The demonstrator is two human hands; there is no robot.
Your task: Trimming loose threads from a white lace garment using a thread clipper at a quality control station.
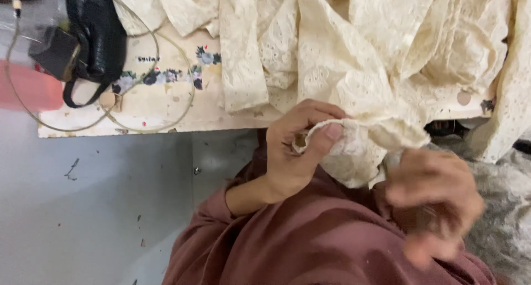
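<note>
Two hands: left hand (296, 152) pinches cream lace fabric (354, 146) edge, fold running rightward toward blurred right hand (434, 199).

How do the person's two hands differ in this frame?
The left hand is sharp and pinches a fold of the cream lace fabric between thumb and fingers; the right hand is motion-blurred, so its grip cannot be told. The left sits higher, by the board's edge; the right lower, over the lap. Both are bare.
</note>
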